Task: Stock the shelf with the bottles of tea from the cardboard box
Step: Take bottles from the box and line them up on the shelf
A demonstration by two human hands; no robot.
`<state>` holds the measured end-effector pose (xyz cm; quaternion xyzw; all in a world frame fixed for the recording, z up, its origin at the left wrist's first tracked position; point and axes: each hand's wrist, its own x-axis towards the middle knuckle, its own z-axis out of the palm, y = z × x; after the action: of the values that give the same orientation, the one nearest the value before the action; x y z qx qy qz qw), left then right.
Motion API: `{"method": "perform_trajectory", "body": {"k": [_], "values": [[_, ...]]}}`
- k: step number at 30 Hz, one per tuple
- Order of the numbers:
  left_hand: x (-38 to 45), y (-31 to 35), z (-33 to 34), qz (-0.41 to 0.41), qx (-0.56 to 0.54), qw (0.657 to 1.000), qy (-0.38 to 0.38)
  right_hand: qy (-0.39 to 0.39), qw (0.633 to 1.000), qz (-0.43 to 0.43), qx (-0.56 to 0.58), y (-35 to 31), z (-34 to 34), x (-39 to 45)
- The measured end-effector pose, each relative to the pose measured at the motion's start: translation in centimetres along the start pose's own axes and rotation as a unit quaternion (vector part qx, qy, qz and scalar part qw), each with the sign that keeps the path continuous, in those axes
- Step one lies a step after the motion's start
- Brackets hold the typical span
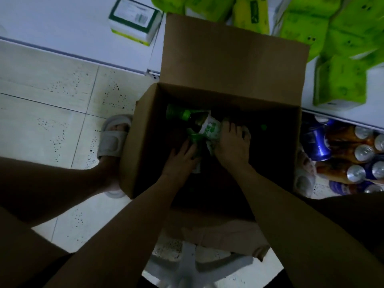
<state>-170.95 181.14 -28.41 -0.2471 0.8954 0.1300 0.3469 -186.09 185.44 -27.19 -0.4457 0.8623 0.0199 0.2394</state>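
Looking straight down from my head: pale tiled floor under me, white shelf along the far edge. An open cardboard box sits on the floor between my feet, its far flap standing up against the shelf. Green packs are stacked on the shelf to the right; a white-and-green carton sits on it to the left. On a lower level at right, cans stand packed close together, tops up. My grey slipper touches the box's left wall. Both arms reach into the dim box. Right hand: fingers spread and curled down over the label end of a bottle that lies tilted, green cap toward the far left; grip closed around it. Left hand: fingers wrapped on a second bottle just beside and below the first, cap pointing away. Remaining box contents too dark to tell.
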Motion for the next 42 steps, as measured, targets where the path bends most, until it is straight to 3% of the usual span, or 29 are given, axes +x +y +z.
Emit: {"method": "perform_trajectory", "body": {"k": [3,7,13,17,22,26,28,33,37,42], "values": [[1.4,0.3,0.0,0.052,0.075,0.996,-0.011,-0.033,0.986,0.086,0.141,2.2,1.5,-2.7],[2.1,-0.3,-0.9,0.052,0.147,0.987,-0.031,-0.062,0.946,0.167,0.27,4.3,3.2,-5.4],[2.7,-0.7,-1.3,0.042,0.257,0.965,-0.033,-0.116,0.921,0.151,0.339,4.5,3.2,-4.5],[2.8,-1.6,0.0,0.012,0.147,0.984,-0.098,-0.108,0.898,0.147,0.4,3.3,2.9,-3.8],[1.6,-1.3,0.5,-0.014,-0.005,0.997,-0.075,-0.08,0.887,0.155,0.428,3.6,1.7,-4.1],[0.1,-1.9,0.3,-0.079,-0.169,0.981,-0.054,-0.049,0.887,0.145,0.436,5.1,-0.9,-4.7],[-1.0,-2.3,-0.2,-0.099,-0.298,0.949,-0.008,-0.029,0.884,0.152,0.441,5.5,-2.5,-4.9],[-4.2,-2.1,-3.7,-0.105,-0.59,0.797,0.077,0.03,0.856,0.18,0.484,4.9,-6.6,-6.1],[-6.4,-0.7,-7.1,-0.077,-0.703,0.697,0.121,0.02,0.804,0.18,0.566,4.5,-9.4,-7.7],[-10.1,0.0,-11.3,-0.009,-0.774,0.609,0.174,-0.027,0.753,0.079,0.653,3.7,-12.9,-10.2]]}}
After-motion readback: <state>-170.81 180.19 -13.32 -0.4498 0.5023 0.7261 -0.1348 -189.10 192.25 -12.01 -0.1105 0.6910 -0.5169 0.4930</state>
